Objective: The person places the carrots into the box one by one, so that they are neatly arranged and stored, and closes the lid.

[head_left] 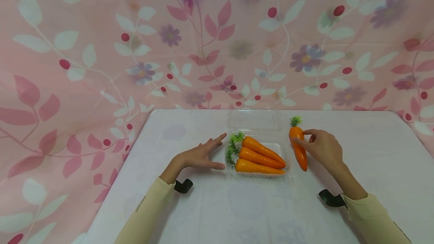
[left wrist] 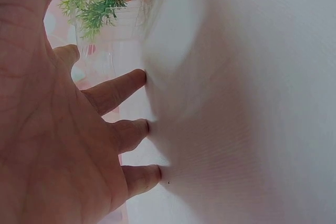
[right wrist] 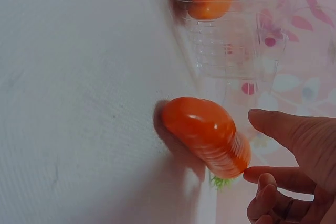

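Three orange toy carrots [head_left: 261, 156] with green leafy tops [head_left: 232, 148] lie side by side in a clear plastic container [head_left: 279, 148], leaves towards the left. Beside its left edge, my left hand [head_left: 200, 155] is spread, with fingertips resting on the table in the left wrist view. A fourth carrot [head_left: 300, 150] lies on the table to the container's right, leaves at the far end. Around it are the thumb and index finger of my right hand [head_left: 323, 148]. In the right wrist view the index fingertip meets this carrot [right wrist: 202, 129], while the thumb stands apart from it.
The container's clear lid [head_left: 254, 119] is folded back towards the table's far edge. A white cloth [head_left: 217, 206] covers the table. Behind it hangs a pink floral curtain [head_left: 217, 48]. Dark wrist-worn devices [head_left: 184, 186] show at both sleeves.
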The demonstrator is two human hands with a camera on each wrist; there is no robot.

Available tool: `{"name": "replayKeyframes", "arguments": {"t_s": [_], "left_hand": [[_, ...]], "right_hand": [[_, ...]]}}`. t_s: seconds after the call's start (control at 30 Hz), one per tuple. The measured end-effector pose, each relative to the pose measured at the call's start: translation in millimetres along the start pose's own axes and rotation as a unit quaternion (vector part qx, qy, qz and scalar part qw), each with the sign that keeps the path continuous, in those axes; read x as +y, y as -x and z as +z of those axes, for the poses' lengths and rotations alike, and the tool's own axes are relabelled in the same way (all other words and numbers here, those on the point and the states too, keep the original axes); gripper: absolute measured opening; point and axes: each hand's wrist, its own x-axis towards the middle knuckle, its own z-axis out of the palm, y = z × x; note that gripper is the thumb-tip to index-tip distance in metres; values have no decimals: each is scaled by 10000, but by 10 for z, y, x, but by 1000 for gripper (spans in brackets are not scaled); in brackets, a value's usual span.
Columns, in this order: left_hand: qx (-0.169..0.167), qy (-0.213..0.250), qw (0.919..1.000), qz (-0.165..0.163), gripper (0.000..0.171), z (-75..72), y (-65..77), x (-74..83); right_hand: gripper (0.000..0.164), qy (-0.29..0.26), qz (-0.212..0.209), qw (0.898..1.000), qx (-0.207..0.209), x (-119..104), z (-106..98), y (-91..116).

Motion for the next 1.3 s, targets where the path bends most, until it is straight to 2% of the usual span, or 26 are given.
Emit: {"name": "replayKeyframes", "arguments": {"t_s": [0.37,0.83,1.3], "left_hand": [[-10,-25,10000,8,109,-6,-4,3],[-53,3,10000,-16,109,-11,3,18],[-16,32,10000,6,108,-4,6,13]], "right_hand": [[58,173,150,9997,-14,-36,24,16],[66,238,362,9981,-439,-39,22,2],[65,248,484,9953,-797,9,-13,-34]]}}
